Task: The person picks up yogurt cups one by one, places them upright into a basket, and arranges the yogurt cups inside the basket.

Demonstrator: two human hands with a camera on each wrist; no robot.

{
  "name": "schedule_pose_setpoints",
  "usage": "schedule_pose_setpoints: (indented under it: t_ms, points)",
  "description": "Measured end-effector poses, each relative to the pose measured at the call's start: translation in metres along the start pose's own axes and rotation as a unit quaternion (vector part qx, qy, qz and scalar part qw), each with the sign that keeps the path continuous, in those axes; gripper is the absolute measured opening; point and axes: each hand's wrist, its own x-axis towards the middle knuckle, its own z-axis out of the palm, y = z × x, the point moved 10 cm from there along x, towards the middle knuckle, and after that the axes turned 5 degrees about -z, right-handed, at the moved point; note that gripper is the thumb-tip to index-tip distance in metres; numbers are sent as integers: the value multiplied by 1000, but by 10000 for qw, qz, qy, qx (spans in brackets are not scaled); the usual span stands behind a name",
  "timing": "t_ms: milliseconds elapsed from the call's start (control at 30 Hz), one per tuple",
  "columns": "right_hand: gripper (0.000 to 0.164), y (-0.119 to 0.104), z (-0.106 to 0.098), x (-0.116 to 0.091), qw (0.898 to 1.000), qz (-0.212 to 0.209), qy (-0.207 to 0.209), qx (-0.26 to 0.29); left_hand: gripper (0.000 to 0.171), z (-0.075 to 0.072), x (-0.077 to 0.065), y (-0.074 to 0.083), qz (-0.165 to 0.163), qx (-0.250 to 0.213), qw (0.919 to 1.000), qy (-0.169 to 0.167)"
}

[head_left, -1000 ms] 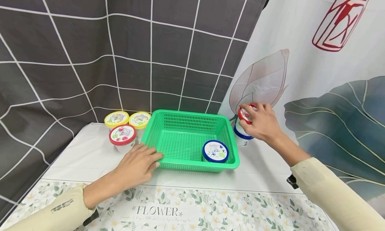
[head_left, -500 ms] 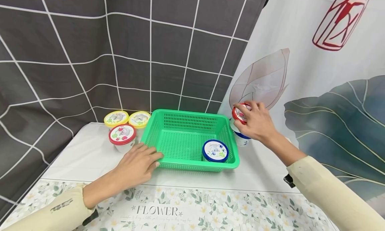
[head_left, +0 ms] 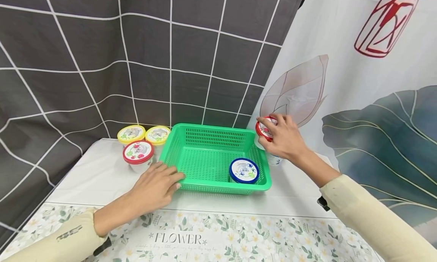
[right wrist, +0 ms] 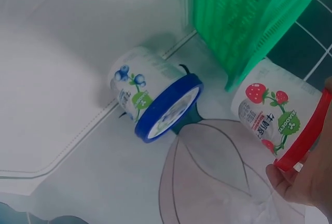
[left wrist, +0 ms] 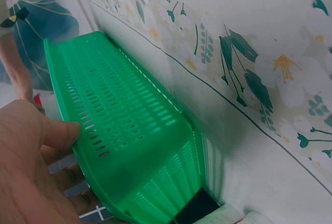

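My right hand (head_left: 286, 138) grips a strawberry-printed tub (head_left: 262, 130) by its red lid. The tub is raised at the right end of the green basket (head_left: 215, 187) and overlaps its rim in the head view. In the right wrist view a blueberry-printed tub (right wrist: 150, 89) with a blue lid stands on the table outside the basket. Another blue-lidded tub (head_left: 244, 171) sits in the basket's front right corner. My left hand (head_left: 155, 186) holds the basket's front left corner; in the left wrist view the thumb (left wrist: 65, 133) lies against the outer wall, other fingers partly hidden.
Left of the basket stand two yellow-lidded tubs (head_left: 131, 134) and, in front of them, a red-lidded tub (head_left: 138, 152). A dark grid curtain (head_left: 143, 46) hangs behind the table. A flower-printed cloth (head_left: 211, 235) covers the front edge.
My right hand has carried the strawberry tub leftward, from over the blue-lidded tub outside to the basket's right rim. My left hand and the basket have stayed in place.
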Motion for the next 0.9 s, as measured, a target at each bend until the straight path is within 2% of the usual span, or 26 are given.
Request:
schedule_pose_setpoints:
  t_ms: [900]
  points:
    - [72, -31, 11, 13, 9993, -142, -232, 269, 20, 0, 0, 0, -13, -4, 10000, -16]
